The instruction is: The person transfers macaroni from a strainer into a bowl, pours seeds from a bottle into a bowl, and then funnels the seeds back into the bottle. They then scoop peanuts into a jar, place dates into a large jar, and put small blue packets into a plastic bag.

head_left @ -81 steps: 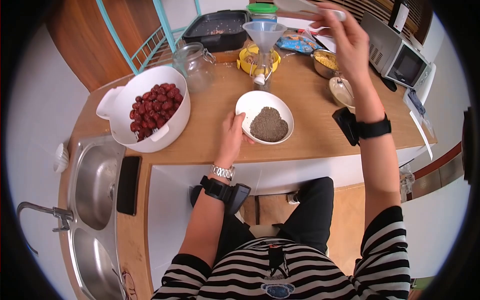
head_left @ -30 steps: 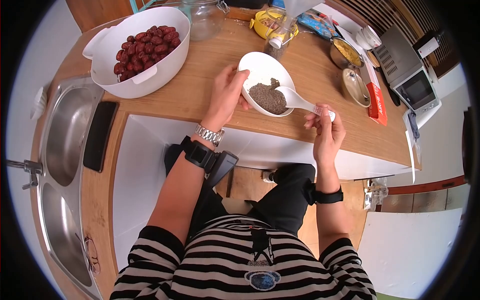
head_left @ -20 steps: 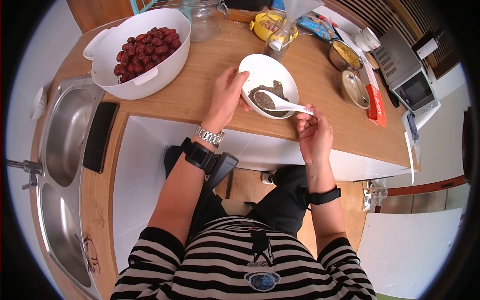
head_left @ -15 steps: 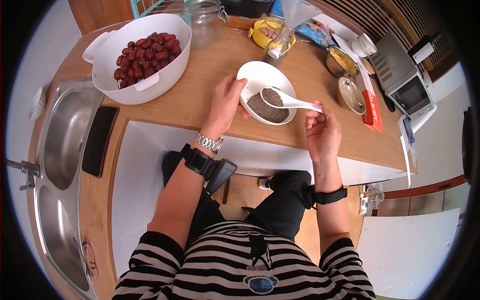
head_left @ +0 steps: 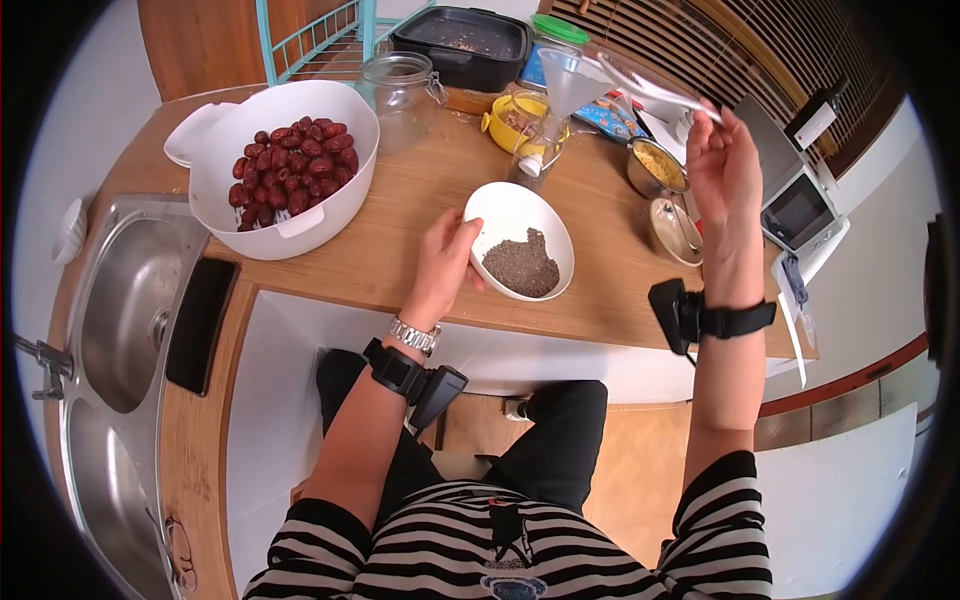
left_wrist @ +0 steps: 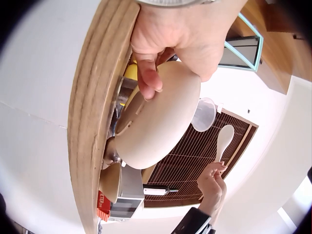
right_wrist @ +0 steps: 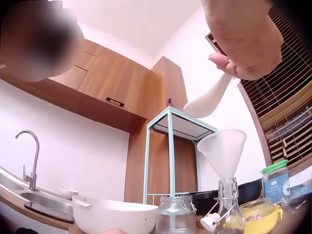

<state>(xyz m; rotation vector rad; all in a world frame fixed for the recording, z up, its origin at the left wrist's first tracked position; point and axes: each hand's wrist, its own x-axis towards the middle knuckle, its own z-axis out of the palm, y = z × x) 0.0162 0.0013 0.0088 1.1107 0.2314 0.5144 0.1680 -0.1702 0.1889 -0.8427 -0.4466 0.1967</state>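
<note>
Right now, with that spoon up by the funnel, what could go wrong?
The raised spoon might drop whatever it carries beside the funnel. The bottle under the funnel could tip if knocked, since neither hand steadies it. The white bowl, held at one side by the left hand, might tilt and spill its dark grains.

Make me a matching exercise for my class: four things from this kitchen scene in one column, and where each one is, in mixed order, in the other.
Things:
1. funnel
2. spoon
3. red fruits
4. small bowl

Places:
A. in the large white basin
B. gripped by the left hand
C. in the neck of the glass bottle
D. held up by the right hand

Right pairs: 1-C, 2-D, 3-A, 4-B
</note>
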